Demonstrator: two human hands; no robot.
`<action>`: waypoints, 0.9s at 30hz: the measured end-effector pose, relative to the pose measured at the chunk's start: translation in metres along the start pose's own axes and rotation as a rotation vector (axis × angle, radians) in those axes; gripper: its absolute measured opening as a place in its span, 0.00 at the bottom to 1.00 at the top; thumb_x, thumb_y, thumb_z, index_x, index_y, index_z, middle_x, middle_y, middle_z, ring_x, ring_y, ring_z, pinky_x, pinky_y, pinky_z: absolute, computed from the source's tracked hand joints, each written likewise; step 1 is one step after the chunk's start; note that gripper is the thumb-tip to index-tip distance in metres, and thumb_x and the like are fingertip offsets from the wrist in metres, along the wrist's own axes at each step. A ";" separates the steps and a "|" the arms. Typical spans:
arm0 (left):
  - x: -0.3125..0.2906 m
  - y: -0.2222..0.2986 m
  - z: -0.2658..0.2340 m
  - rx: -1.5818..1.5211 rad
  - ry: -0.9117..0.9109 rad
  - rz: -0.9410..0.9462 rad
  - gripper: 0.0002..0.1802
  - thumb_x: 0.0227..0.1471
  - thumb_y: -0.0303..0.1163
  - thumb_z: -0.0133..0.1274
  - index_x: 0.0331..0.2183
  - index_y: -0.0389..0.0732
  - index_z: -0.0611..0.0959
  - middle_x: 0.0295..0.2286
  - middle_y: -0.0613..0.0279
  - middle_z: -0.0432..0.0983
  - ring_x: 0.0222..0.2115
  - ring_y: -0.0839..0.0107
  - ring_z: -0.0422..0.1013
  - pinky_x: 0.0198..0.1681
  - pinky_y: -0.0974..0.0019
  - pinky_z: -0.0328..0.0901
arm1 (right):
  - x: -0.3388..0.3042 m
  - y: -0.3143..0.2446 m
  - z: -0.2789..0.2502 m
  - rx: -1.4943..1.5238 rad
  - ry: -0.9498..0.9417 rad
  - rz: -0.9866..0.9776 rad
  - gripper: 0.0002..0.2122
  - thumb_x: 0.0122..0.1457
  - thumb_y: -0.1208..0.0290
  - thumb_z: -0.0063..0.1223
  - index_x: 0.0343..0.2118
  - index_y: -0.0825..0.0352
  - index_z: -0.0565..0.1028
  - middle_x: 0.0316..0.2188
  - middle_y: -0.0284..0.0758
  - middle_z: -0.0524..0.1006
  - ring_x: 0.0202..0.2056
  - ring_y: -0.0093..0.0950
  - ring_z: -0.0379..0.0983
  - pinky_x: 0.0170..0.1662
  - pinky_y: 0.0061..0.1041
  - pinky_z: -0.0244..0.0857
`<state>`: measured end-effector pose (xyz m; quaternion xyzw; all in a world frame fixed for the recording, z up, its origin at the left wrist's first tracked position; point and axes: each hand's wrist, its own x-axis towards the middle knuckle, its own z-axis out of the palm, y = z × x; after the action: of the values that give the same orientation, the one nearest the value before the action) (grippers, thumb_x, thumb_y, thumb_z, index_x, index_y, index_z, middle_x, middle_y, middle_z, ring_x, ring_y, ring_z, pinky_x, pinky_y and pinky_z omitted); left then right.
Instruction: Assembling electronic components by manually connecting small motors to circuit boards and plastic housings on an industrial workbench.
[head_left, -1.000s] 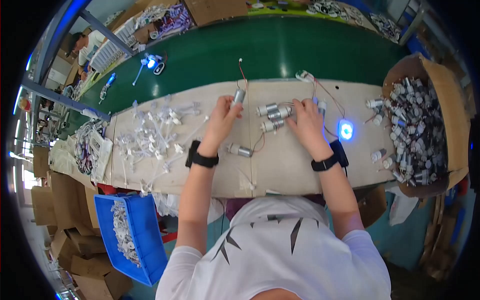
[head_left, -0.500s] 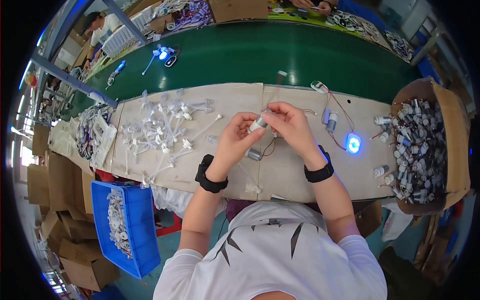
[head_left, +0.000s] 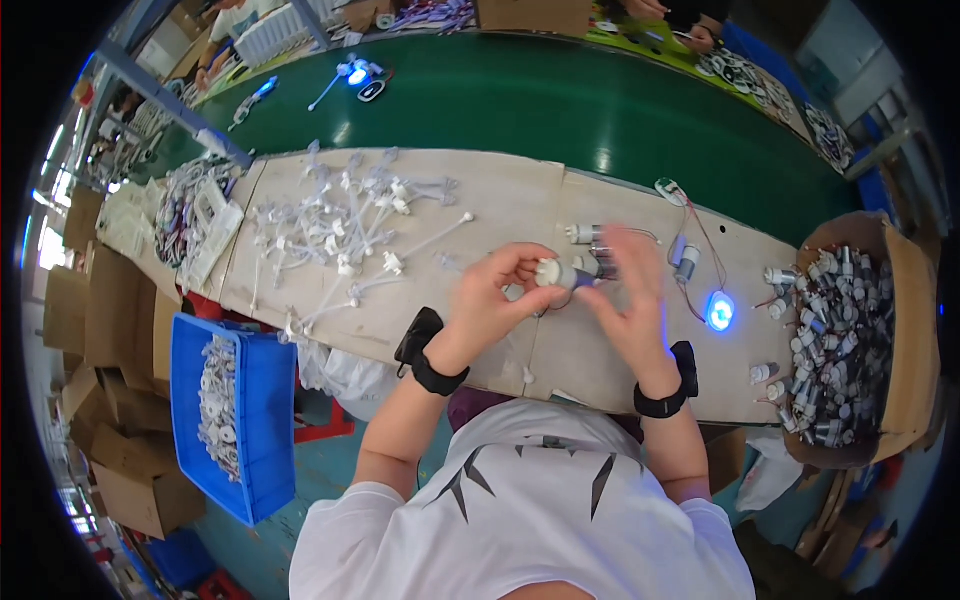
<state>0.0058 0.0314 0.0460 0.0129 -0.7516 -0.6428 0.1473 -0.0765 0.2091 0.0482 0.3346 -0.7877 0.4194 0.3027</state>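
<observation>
My left hand [head_left: 500,297] pinches a small cylindrical motor with a white cap [head_left: 549,272] above the cardboard-covered bench. Close on its right, my right hand [head_left: 637,300] has its fingers spread and smeared by motion; nothing shows in its grip. Just beyond the hands lies another silver-and-white motor [head_left: 582,234] with thin wires, and one more sits partly hidden behind my right fingers. Farther right, a motor [head_left: 687,262] lies beside red wires that run to a glowing blue round light [head_left: 720,311] and a small white part [head_left: 670,188].
Clear tubes with white fittings [head_left: 350,235] are heaped on the left of the bench [head_left: 500,190]. A cardboard box [head_left: 915,340] full of motors stands at the right. Beyond runs a green conveyor belt [head_left: 480,100]. A blue crate [head_left: 265,430] of white parts sits lower left. People work across the belt.
Both hands were on the motor; now my right hand has come away with fingers spread, while my left keeps it. The hands are lower and nearer my body. The whole view has shifted.
</observation>
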 end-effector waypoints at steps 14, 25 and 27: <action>-0.106 -0.030 -0.144 1.009 0.476 -0.067 0.14 0.38 0.18 0.52 0.32 0.41 0.78 0.30 0.60 0.72 0.32 0.59 0.69 0.35 0.58 0.64 | -0.030 0.004 0.011 0.794 -0.580 0.599 0.16 0.52 0.81 0.54 0.45 0.74 0.70 0.41 0.35 0.70 0.42 0.23 0.69 0.46 0.20 0.63; -0.125 -0.066 -0.185 0.766 0.654 0.131 0.07 0.43 0.22 0.56 0.29 0.40 0.80 0.23 0.65 0.74 0.26 0.74 0.68 0.28 0.72 0.61 | -0.030 -0.013 0.023 0.709 -0.689 0.496 0.15 0.52 0.79 0.54 0.45 0.72 0.71 0.39 0.33 0.70 0.40 0.20 0.68 0.43 0.17 0.63; -0.121 -0.059 -0.175 0.548 0.749 0.067 0.06 0.45 0.22 0.55 0.31 0.38 0.80 0.23 0.67 0.73 0.23 0.78 0.66 0.24 0.75 0.59 | -0.033 -0.015 0.024 0.751 -0.665 0.508 0.15 0.52 0.79 0.55 0.44 0.71 0.71 0.38 0.32 0.70 0.39 0.19 0.68 0.41 0.16 0.63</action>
<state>0.1534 -0.1215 -0.0134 0.2582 -0.7888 -0.3667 0.4202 -0.0498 0.1914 0.0189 0.3335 -0.6932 0.6027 -0.2122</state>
